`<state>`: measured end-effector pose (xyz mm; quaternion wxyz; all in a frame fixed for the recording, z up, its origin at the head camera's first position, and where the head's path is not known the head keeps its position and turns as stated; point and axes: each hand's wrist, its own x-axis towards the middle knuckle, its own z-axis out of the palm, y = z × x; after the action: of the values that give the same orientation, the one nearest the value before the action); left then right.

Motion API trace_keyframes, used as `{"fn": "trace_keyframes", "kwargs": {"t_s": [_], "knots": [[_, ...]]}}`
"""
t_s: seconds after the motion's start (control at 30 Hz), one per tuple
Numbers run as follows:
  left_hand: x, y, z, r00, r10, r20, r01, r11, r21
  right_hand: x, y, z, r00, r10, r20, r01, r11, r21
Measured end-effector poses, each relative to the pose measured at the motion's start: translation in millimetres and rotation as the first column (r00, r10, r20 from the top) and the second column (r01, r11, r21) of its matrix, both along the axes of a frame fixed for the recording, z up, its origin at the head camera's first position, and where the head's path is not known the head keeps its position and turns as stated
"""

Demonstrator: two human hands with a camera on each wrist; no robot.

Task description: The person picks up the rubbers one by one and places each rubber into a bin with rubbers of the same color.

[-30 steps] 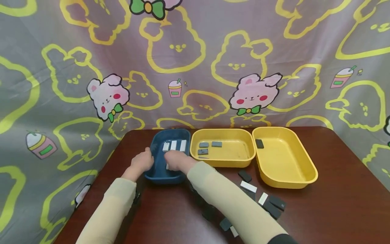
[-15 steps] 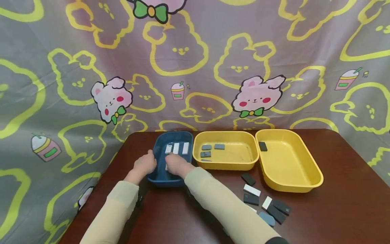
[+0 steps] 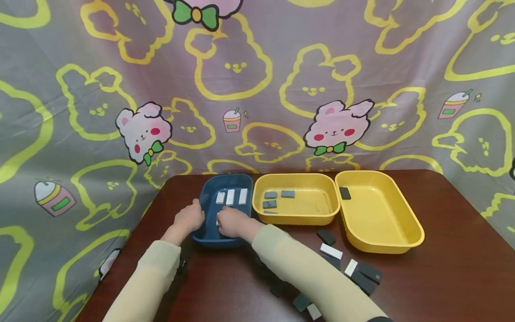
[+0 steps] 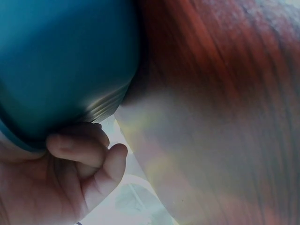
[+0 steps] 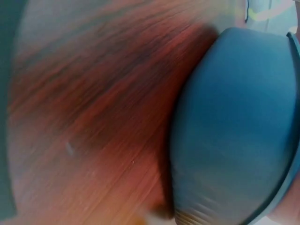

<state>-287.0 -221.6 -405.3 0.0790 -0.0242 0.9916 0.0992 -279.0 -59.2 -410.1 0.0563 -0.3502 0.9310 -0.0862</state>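
Observation:
My left hand (image 3: 190,221) grips the left rim of a dark blue plastic bin (image 3: 209,232), its fingers curled at the edge in the left wrist view. Inside the bin's near half is my right hand (image 3: 233,222), fingers bent downward. A small white rectangular block (image 3: 217,219) peeks out at its fingertips, pinched there and mostly hidden by the hand. Farther back in the bin, several white blocks (image 3: 230,197) lie side by side in a row. The right wrist view catches mainly the bin's outer wall (image 5: 229,126), with the fingers out of sight.
Right of the bin, a yellow bin (image 3: 297,219) holds several grey pieces (image 3: 287,194). Another yellow bin (image 3: 382,246) contains one black block (image 3: 344,193). Loose black and white blocks (image 3: 331,251) are scattered on the dark wooden table (image 3: 450,277), partly under the right forearm.
My right hand has shifted slightly toward the near end of the blue bin, uncovering more of the white row. The left hand stays at the rim. The head view has shifted slightly.

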Motion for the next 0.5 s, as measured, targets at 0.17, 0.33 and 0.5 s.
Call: {"fn": "trace_keyframes", "kwargs": {"t_s": [0.17,0.33,0.5], "knots": [[2.1,-0.4,-1.9,1.0,-0.003,0.002,0.003,1.0,0.0,4.9,3.5,-0.4,0.999,0.018,0.037,-0.018,1.0,0.008],[1.2,0.1,-0.1,1.0,-0.01,0.002,0.01,1.0,0.008,3.9,1.8,1.9,0.997,0.041,0.063,-0.045,0.997,0.058],[-0.4,-0.1,2.8,1.0,-0.005,0.014,0.004,1.0,0.024,-0.5,-1.5,3.7,0.994,0.066,0.083,-0.076,0.99,0.122]]}}
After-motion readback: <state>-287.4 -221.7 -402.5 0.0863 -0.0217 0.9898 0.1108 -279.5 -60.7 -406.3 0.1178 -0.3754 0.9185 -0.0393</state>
